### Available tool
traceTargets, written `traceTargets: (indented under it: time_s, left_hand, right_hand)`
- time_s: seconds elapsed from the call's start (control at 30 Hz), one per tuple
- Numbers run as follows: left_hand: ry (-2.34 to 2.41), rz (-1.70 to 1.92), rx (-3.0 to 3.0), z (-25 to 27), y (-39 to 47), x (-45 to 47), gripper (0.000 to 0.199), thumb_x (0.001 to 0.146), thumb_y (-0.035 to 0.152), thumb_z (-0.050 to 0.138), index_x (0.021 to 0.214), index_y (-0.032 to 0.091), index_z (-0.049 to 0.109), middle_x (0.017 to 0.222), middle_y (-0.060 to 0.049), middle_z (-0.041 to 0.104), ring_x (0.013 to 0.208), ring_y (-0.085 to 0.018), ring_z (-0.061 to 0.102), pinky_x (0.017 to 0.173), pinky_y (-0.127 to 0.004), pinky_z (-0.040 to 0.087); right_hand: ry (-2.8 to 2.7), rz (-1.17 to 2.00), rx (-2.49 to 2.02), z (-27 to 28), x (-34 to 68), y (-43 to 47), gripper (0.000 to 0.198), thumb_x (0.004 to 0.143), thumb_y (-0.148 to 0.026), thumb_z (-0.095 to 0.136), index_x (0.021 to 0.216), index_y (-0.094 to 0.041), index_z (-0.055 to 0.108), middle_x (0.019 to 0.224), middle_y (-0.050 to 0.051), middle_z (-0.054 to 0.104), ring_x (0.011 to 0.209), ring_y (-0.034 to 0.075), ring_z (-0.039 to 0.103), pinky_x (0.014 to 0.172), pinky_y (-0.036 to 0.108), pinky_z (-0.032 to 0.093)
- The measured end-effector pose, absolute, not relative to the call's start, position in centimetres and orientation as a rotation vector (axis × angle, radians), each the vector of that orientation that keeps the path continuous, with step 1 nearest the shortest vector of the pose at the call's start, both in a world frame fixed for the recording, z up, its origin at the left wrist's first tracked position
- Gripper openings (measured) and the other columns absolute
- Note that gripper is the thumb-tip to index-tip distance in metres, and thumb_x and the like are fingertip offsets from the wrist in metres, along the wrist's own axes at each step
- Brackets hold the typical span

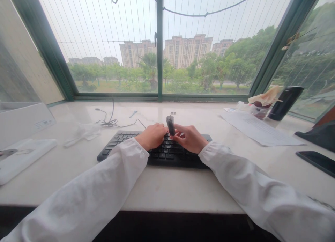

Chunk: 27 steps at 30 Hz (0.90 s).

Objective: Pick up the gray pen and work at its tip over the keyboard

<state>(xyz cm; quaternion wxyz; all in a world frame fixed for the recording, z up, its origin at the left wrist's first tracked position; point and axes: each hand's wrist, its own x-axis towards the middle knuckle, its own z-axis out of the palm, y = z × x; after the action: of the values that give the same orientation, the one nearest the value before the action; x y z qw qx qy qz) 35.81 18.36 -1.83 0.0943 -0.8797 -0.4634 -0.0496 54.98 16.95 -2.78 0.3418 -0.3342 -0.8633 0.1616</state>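
A black keyboard (180, 161) lies on the pale windowsill counter in front of me. In its middle, several key positions look bare of their caps. My right hand (192, 139) pinches a small, dark, block-shaped tool (170, 124) between thumb and fingers, holding it upright over the keys. Its lower end is hidden by the fingers. My left hand (153, 135) rests on the keyboard just left of the tool, its fingers curled and closed. Whatever those fingers hold, if anything, is hidden. Small dark pieces (173, 112) lie on the counter behind the keyboard.
A cable (111, 122) coils behind the keyboard, near a small blue strip (133, 114). Crumpled clear plastic (87, 131) and a white box (28, 153) lie left. On the right are a paper sheet (264, 132), a black cylinder (286, 102) and a phone (318, 161).
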Motion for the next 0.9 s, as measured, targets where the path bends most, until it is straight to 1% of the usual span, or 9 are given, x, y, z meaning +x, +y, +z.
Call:
traceTargets:
  time_s: [0.13,0.2,0.3,0.4,0.73,0.83,0.9]
  left_hand:
    - [-1.347,-0.141,-2.601,-1.97,18.50,35.86,0.037,0.081,0.007,0.042,0.112,0.020,0.060,0.108,-0.011,0.065,0.103,-0.024,0.061,0.081,-0.034,0.050]
    - [-1.368,-0.128,-2.608,-1.93,18.48,35.90,0.038,0.082,0.007,0.043,0.113,0.020,0.060,0.108,-0.011,0.065,0.104,-0.023,0.060,0.081,-0.033,0.050]
    - [-1.378,-0.127,-2.620,-1.80,18.39,35.92,0.037,0.083,0.008,0.045,0.115,0.020,0.060,0.108,-0.010,0.065,0.106,-0.022,0.059,0.086,-0.032,0.048]
    - [-1.377,-0.139,-2.615,-1.74,18.37,35.91,0.037,0.083,0.008,0.046,0.115,0.021,0.060,0.108,-0.010,0.065,0.106,-0.021,0.059,0.089,-0.032,0.047]
    - [-1.394,-0.144,-2.607,-1.94,18.48,35.88,0.035,0.084,0.011,0.047,0.114,0.021,0.060,0.107,-0.010,0.065,0.104,-0.021,0.059,0.090,-0.034,0.046]
    - [-1.387,-0.137,-2.593,-2.02,18.46,35.82,0.033,0.084,0.011,0.045,0.111,0.020,0.060,0.104,-0.010,0.064,0.101,-0.021,0.060,0.088,-0.034,0.047]
    - [-1.368,-0.135,-2.573,-2.07,18.43,35.77,0.031,0.084,0.010,0.043,0.107,0.019,0.060,0.101,-0.010,0.064,0.097,-0.021,0.060,0.083,-0.033,0.047]
  right_hand:
    - [-2.223,0.307,-0.927,-2.57,54.49,16.48,0.013,0.083,-0.019,0.058,0.096,-0.022,0.059,0.080,-0.001,0.069,0.064,0.011,0.064,0.062,0.020,0.047]
    - [-2.204,0.266,-0.967,-2.56,54.25,16.30,0.015,0.084,-0.019,0.057,0.098,-0.023,0.058,0.079,-0.002,0.068,0.062,0.010,0.063,0.061,0.020,0.046]
    - [-2.189,0.230,-1.001,-2.58,54.08,16.17,0.015,0.084,-0.019,0.057,0.099,-0.023,0.057,0.079,-0.001,0.069,0.061,0.011,0.063,0.061,0.021,0.045]
    - [-2.187,0.230,-1.014,-2.54,54.18,16.15,0.015,0.084,-0.020,0.058,0.098,-0.023,0.057,0.080,-0.001,0.069,0.061,0.012,0.063,0.061,0.021,0.045]
    - [-2.189,0.255,-1.003,-2.39,54.41,16.38,0.015,0.084,-0.021,0.059,0.098,-0.023,0.057,0.080,0.000,0.069,0.061,0.012,0.063,0.060,0.021,0.046]
    - [-2.186,0.308,-0.994,-2.30,54.60,16.55,0.013,0.083,-0.022,0.060,0.096,-0.023,0.058,0.078,-0.001,0.068,0.060,0.011,0.063,0.059,0.021,0.047]
    - [-2.165,0.332,-1.003,-2.31,54.72,16.69,0.011,0.083,-0.024,0.061,0.093,-0.022,0.058,0.076,-0.001,0.068,0.059,0.011,0.062,0.059,0.020,0.047]
